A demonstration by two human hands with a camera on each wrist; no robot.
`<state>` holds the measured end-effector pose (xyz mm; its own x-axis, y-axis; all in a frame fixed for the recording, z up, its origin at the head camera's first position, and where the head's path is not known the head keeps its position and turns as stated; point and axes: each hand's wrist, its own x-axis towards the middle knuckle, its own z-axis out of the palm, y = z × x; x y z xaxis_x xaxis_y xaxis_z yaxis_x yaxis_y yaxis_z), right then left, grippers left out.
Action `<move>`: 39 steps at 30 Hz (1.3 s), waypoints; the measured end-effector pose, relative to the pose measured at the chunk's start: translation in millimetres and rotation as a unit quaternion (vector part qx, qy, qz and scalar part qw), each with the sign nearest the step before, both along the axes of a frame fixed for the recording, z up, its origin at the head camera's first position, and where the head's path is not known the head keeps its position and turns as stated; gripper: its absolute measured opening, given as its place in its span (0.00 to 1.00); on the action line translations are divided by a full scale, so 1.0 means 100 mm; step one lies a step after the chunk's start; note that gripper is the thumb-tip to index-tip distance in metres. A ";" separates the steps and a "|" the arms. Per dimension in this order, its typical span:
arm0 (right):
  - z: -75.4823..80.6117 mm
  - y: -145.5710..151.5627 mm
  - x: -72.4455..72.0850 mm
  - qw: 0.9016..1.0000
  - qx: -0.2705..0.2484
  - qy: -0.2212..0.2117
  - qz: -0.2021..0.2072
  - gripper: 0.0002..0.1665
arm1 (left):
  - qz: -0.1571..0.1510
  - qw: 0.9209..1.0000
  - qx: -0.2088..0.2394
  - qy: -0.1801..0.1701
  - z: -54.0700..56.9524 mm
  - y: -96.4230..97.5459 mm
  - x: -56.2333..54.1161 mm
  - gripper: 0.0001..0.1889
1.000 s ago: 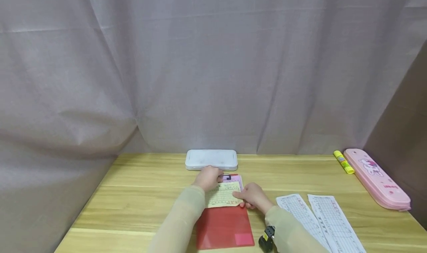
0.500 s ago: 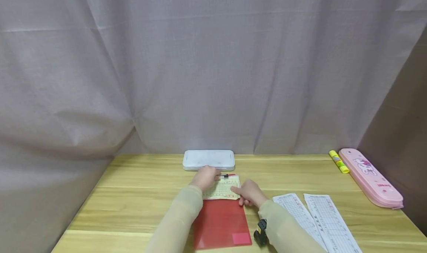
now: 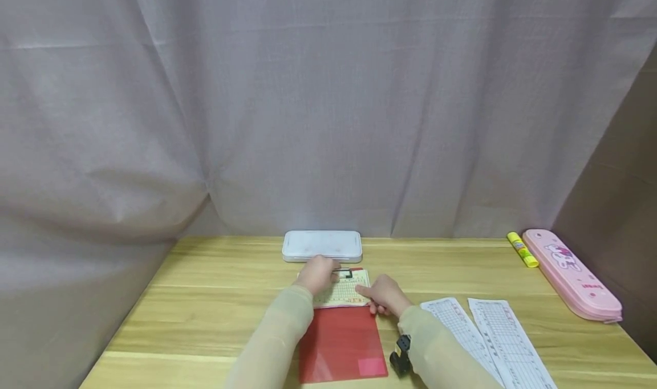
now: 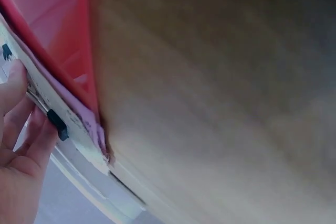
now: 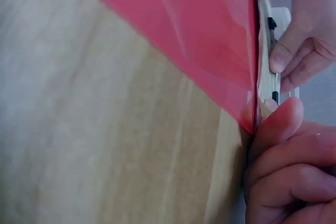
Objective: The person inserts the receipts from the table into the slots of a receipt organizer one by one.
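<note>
A red clipboard (image 3: 339,340) lies in the middle of the table, its clip end away from me. Across its upper half is a yellow gridded paper sheet (image 3: 341,292). My left hand (image 3: 314,276) pinches the clip (image 4: 58,124), a metal wire lever with black ends, between thumb and fingers at the top. Purple paper (image 4: 93,132) peeks out between the yellow sheet and the red board in the left wrist view. My right hand (image 3: 387,295) pinches the yellow sheet at its lower right, thumb on top, fingers curled by the board's edge.
Behind the clipboard sits a white flat case (image 3: 322,245). Two white printed sheets (image 3: 505,332) lie to the right. Farther right are a yellow glue stick (image 3: 523,250) and a pink pencil case (image 3: 575,275). A grey curtain (image 3: 328,121) hangs along the back.
The yellow sheet has slid up the clipboard to the clip, covering the purple paper that showed above it. My right hand moved up slightly with it; the left stayed at the clip.
</note>
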<state>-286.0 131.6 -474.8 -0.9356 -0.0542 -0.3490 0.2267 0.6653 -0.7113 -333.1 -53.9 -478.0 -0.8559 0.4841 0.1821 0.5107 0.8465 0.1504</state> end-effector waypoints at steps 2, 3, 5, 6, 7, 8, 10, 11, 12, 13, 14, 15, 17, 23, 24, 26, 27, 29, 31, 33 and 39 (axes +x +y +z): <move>-0.01 0.01 -0.01 1.000 0.008 0.003 0.004 0.30 | -0.002 1.000 0.016 -0.004 -0.01 -0.02 0.00 0.13; -0.01 0.01 -0.01 1.000 0.010 0.005 0.006 0.31 | -0.004 1.000 0.023 -0.004 -0.01 -0.02 -0.01 0.13; -0.02 0.02 -0.01 1.000 0.011 0.007 0.009 0.30 | -0.005 1.000 0.030 -0.004 -0.01 -0.04 -0.02 0.14; -0.02 0.02 -0.02 1.000 0.006 0.007 0.010 0.30 | -0.004 0.999 0.032 -0.005 -0.01 -0.05 -0.02 0.15; -0.02 0.02 -0.02 1.000 0.004 0.007 0.012 0.29 | -0.003 0.999 0.032 -0.006 -0.01 -0.05 -0.03 0.15; -0.02 0.03 -0.02 1.000 -0.001 0.006 0.013 0.29 | -0.003 0.999 0.032 -0.006 -0.02 -0.06 -0.03 0.15; -0.02 0.04 -0.01 1.000 -0.021 0.001 0.012 0.27 | -0.002 0.999 0.031 -0.008 -0.01 -0.06 -0.03 0.15; -0.02 0.05 0.00 0.999 -0.032 -0.001 0.010 0.27 | -0.003 0.999 0.031 -0.007 -0.01 -0.07 -0.03 0.15; -0.02 0.05 0.01 0.999 -0.045 -0.003 0.010 0.26 | -0.003 0.999 0.032 -0.010 -0.01 -0.07 -0.03 0.16; -0.02 0.05 0.03 0.998 -0.056 -0.002 0.012 0.25 | -0.003 0.999 0.034 -0.011 0.00 -0.07 -0.02 0.16; -0.02 0.05 0.04 0.998 -0.068 -0.001 0.011 0.24 | -0.003 0.999 0.036 -0.013 0.00 -0.07 -0.02 0.16; -0.02 0.05 0.05 0.997 -0.075 0.002 0.012 0.23 | -0.003 0.999 0.039 -0.015 0.00 -0.07 -0.01 0.16; -0.02 0.05 0.08 0.997 -0.076 0.013 0.017 0.21 | -0.001 0.999 0.043 -0.021 0.01 -0.07 0.00 0.16; -0.04 0.04 0.13 0.996 -0.047 0.073 0.035 0.18 | 0.006 0.998 0.046 -0.035 0.03 -0.07 0.00 0.16; -0.03 0.05 0.14 0.995 -0.042 0.084 0.036 0.17 | 0.007 0.998 0.046 -0.035 0.03 -0.07 0.00 0.16; -0.02 0.07 0.16 0.994 -0.030 0.102 0.035 0.16 | 0.007 0.998 0.046 -0.034 0.03 -0.07 0.01 0.16; -0.01 0.09 0.17 0.993 -0.025 0.111 0.034 0.15 | 0.006 0.998 0.045 -0.032 0.03 -0.07 0.01 0.16; 0.01 0.13 0.19 0.992 -0.016 0.123 0.031 0.13 | 0.003 0.999 0.043 -0.028 0.03 -0.07 0.01 0.16; 0.03 0.18 0.21 0.991 -0.011 0.131 0.031 0.12 | 0.001 0.999 0.043 -0.026 0.03 -0.07 0.01 0.16; 0.04 0.23 0.23 0.990 -0.010 0.137 0.031 0.11 | 0.002 0.999 0.043 -0.028 0.03 -0.07 0.02 0.16; 0.08 0.47 0.25 0.987 -0.016 0.154 0.045 0.08 | 0.003 0.999 0.044 -0.028 0.04 -0.07 0.03 0.15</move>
<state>-261.0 178.8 -466.9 -0.9878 -0.1489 -0.0460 -0.0626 0.6496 -0.7577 -330.5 -60.6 -473.8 -0.8686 0.4637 0.1746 0.4947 0.8316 0.2525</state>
